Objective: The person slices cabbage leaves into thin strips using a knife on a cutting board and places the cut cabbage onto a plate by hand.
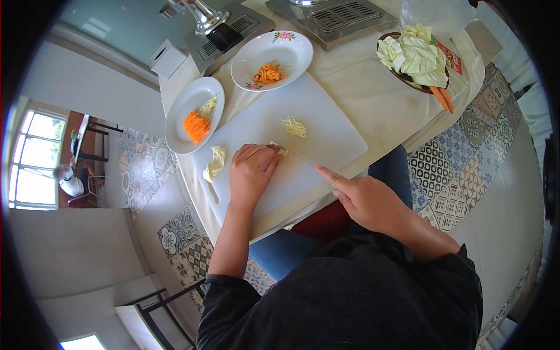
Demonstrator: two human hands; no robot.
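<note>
On the white cutting board (335, 125), my left hand (254, 169) presses a small piece of pale cabbage (280, 149) with its fingers curled. My right hand (367, 198) grips a knife (303, 159), its index finger stretched along the blade's back; the blade reaches toward the cabbage piece. The handle is hidden in the palm. A small heap of cabbage shreds (293, 127) lies on the board beyond the blade. Left of my left hand lies a loose cabbage leaf piece (215, 164).
An oval plate (175, 116) with shredded carrot and cabbage overlaps the board's left edge. Behind the board stands a flowered bowl (297, 55) with carrot shreds. A brown basket (402, 79) holds cabbage leaves and carrots at the right. Metal stoves (332, 23) stand behind. A person (71, 182) sits far left.
</note>
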